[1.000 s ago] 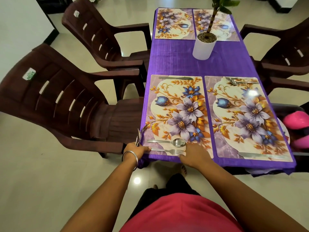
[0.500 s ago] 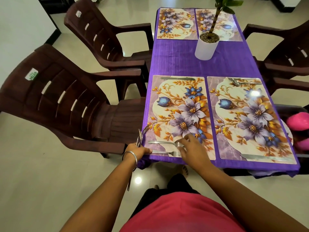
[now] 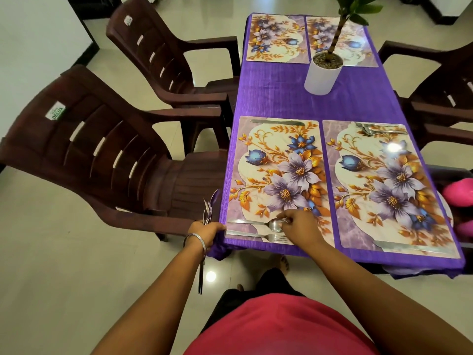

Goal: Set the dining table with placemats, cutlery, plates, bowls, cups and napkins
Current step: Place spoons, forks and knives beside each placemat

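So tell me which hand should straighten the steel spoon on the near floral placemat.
Right. The right hand already has fingertips on the steel spoon beside the fork on the near floral placemat. The left hand grips a bundle of spare cutlery off the table's corner.

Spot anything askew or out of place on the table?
Nothing damaged or spilled. The spoon lies slightly angled against the fork on the near-left placemat; the right hand is on its bowl.
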Demonstrator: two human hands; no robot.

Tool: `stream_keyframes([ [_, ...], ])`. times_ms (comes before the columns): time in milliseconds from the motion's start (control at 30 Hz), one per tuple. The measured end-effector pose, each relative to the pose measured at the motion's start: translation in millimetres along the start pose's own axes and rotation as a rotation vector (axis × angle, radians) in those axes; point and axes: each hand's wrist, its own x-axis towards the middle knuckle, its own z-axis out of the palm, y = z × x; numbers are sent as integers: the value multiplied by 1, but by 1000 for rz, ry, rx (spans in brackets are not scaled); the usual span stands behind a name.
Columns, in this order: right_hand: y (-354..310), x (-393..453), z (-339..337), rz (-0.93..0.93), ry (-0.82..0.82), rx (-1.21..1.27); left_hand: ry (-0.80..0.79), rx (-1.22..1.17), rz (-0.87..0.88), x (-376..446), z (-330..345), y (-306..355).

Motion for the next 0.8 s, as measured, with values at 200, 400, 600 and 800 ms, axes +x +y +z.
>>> stream_keyframes([
  [200, 0, -1, -3, 5, -33, -36, 5, -31, -5, -1, 1, -1],
  [400, 2, -2, -3, -2, -43, -56, -2, -28, 18, -2, 0, 1],
  [600, -4, -2, -10, -21, 73, -21, -62, -111, 62, -9, -3, 6],
  [800, -32, -8, -19, -131, 126, 155, -253, -241, 107, -27, -1, 31],
])
